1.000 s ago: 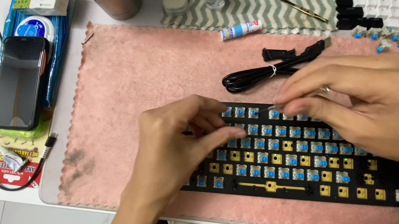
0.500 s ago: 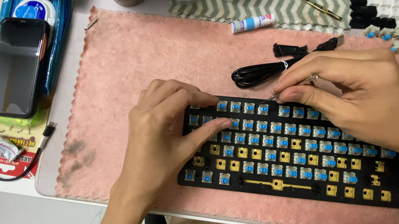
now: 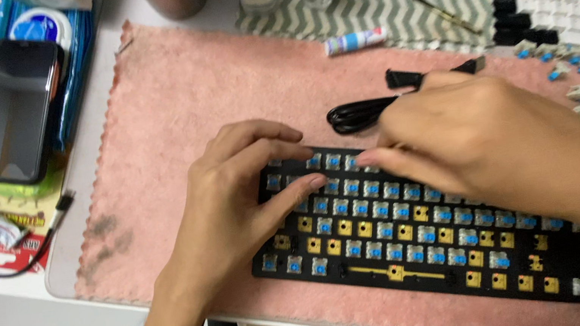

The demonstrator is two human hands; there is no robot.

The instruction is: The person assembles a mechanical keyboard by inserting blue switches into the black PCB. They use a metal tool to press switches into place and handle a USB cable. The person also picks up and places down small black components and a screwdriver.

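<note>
Two hands rested on a black keyboard plate (image 3: 424, 242) that lay on the pink mat (image 3: 189, 101), near the front edge of the table. The left hand (image 3: 234, 202) pressed down with flat, spread fingers, gripping nothing. The right hand (image 3: 470, 136) had its fingers drawn together over a blue switch; whether it pinched one could not be told. Uneven pressure there risked bending a switch pin, or nudging the plate toward the coiled black cable (image 3: 362, 110) just beyond.

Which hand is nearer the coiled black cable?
The right hand: it overlaps the black cable, while the left hand rests on the keyboard.
</note>
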